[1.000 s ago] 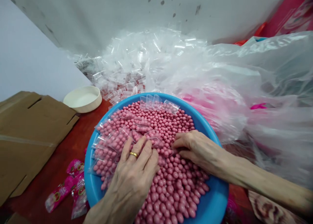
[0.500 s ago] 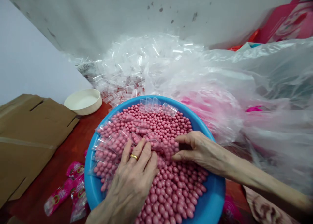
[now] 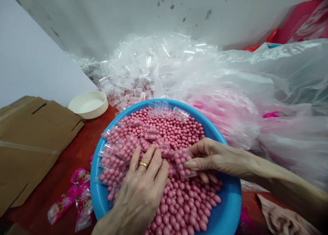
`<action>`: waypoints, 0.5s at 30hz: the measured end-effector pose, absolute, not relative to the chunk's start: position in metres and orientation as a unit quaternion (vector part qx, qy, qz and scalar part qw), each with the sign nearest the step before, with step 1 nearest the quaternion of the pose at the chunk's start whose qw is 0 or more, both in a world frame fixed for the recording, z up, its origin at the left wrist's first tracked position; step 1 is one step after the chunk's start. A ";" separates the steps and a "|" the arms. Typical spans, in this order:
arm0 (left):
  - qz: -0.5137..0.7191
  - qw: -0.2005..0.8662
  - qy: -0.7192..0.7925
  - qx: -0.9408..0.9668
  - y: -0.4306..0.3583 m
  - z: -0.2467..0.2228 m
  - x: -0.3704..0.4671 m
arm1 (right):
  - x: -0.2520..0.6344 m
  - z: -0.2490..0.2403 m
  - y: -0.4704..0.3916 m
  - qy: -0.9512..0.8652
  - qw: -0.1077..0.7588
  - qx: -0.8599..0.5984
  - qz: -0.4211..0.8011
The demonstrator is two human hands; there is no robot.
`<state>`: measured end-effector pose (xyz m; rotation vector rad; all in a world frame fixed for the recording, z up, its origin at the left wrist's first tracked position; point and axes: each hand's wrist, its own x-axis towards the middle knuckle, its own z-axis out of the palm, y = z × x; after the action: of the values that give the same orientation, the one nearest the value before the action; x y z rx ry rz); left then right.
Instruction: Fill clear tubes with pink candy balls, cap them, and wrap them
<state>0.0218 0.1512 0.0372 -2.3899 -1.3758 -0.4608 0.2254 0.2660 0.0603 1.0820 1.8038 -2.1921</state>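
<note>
A blue basin [image 3: 232, 211] is full of loose pink balls [image 3: 176, 207]. Between its thumb and fingers my right hand [image 3: 217, 156] pinches a small clear plastic bag of pink balls [image 3: 182, 162], just above the heap at the basin's right side. My left hand [image 3: 143, 187], with a gold ring on one finger, lies palm down over the balls, fingers stretched forward; its fingertips touch the filled bags. Several clear bags filled with pink balls [image 3: 119, 148] overlap along the basin's left side. Small clear bags [image 3: 159, 109] rest on the balls near the far rim.
Behind the basin spreads a pile of small clear bags [image 3: 143, 64], with large plastic sheeting [image 3: 282, 88] to the right. A white dish [image 3: 88, 105], folded cardboard [image 3: 36, 132] and pink printed packets [image 3: 68, 201] lie to the left on the red table [image 3: 74, 153].
The filled bag now shows clearly in my right hand, its thumb across the bag's edge; earlier the fingers were down among the bags. My left hand has hardly moved. The view has shifted slightly.
</note>
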 end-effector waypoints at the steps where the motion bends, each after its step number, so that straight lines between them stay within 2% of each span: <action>1: -0.164 0.171 -0.485 -0.842 0.151 0.037 0.022 | 0.226 0.060 0.266 0.583 0.055 0.349 -0.732; 6: -0.176 0.175 -0.488 -0.837 0.151 0.035 0.023 | 0.226 0.060 0.266 0.621 0.018 0.369 -0.691; 8: -0.180 0.168 -0.496 -0.833 0.150 0.033 0.023 | 0.222 0.060 0.267 0.672 -0.045 0.378 -0.635; 12: -0.187 0.170 -0.496 -0.831 0.150 0.031 0.023 | 0.206 0.061 0.275 0.750 -0.228 0.399 -0.476; 15: -0.193 0.179 -0.496 -0.827 0.150 0.031 0.024 | 0.193 0.066 0.278 0.771 -0.274 0.376 -0.435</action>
<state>0.0243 0.1502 0.0312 -2.3384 -1.4021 -0.5464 0.1933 0.2781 0.0658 1.4438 2.9638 -1.6717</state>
